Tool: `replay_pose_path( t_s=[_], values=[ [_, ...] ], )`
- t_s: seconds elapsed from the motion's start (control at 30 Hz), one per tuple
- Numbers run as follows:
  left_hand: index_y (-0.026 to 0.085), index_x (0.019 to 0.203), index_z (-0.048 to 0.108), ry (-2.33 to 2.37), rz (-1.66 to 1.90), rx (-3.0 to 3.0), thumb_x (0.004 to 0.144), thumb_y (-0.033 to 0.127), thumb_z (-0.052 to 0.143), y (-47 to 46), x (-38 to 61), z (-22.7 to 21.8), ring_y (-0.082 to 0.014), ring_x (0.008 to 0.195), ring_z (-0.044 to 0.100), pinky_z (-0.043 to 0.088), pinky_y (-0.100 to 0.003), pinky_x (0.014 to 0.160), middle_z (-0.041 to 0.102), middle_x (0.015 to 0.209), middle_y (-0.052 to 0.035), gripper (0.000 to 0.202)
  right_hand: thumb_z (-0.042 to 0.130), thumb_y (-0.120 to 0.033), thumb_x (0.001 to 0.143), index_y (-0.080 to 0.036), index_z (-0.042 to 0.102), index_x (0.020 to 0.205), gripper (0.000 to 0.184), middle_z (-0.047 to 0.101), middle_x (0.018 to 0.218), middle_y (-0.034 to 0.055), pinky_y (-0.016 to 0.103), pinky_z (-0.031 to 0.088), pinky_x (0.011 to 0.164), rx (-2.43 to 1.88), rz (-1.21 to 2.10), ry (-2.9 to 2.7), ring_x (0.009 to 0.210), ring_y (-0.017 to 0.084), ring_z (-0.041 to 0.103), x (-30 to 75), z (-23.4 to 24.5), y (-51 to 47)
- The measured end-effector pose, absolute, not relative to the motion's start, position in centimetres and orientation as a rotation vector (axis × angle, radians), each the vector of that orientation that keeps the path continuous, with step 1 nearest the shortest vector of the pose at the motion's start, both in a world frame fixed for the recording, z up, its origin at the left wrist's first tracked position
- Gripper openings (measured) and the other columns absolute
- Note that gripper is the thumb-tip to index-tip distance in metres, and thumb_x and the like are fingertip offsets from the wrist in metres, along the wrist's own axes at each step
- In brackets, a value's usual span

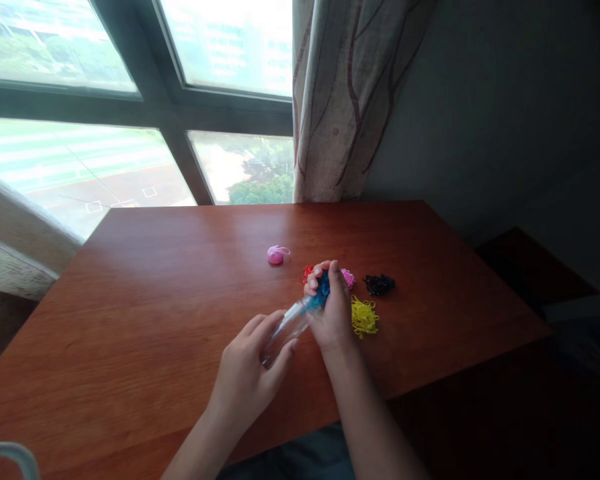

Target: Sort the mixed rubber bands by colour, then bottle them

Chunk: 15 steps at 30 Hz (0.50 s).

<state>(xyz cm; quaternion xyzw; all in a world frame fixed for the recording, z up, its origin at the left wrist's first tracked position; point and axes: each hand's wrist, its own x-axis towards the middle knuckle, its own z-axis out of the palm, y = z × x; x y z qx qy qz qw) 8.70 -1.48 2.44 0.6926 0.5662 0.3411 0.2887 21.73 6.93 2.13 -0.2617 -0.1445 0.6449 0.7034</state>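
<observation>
My left hand (253, 367) is closed around a clear plastic bottle (290, 327), tilted with its mouth up and to the right. Blue rubber bands (322, 291) lie in my right hand (334, 310), whose fingers curl around them at the bottle's mouth. Some blue shows right at the mouth; whether any bands are inside it I cannot tell. Close by my right hand are a yellow pile of bands (365, 316), a black pile (379, 285), and pink bands (349, 278) and red bands (307, 272), both partly hidden behind the hand.
A pink cap with a loop (276, 255) sits farther back on the brown wooden table (155, 300). Beyond the far edge are a window (150, 100) and a patterned curtain (340, 100). A pale curved bar (15, 452) shows at the lower left.
</observation>
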Motion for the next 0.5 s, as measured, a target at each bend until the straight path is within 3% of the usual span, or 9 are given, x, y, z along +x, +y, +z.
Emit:
replay_pose_path(
  t_s=[0.3,0.5],
  values=[
    [0.021,0.120,0.061,1.516,0.855,1.916,0.092,0.033,0.057,-1.50,7.90,2.97,-0.0168,0.081,0.064,0.050,-0.026,0.071,0.066,0.099,-0.0045,0.031,0.071,-0.037,0.086,-0.020,0.047,0.065,0.036,0.047,0.065,-0.0058,0.020,0.041,0.059,-0.407,1.520,-0.356,0.061,0.009,0.048,22.30,2.96,6.38],
    [0.021,0.120,0.061,1.491,0.893,1.967,0.091,0.030,0.058,-1.33,7.87,3.05,-0.0176,0.084,0.064,0.049,-0.026,0.073,0.065,0.102,-0.0056,0.031,0.066,-0.039,0.090,-0.021,0.048,0.067,0.034,0.044,0.065,-0.0057,0.020,0.038,0.055,-0.423,1.568,-0.405,0.058,0.009,0.044,21.78,2.86,6.17]
  ],
)
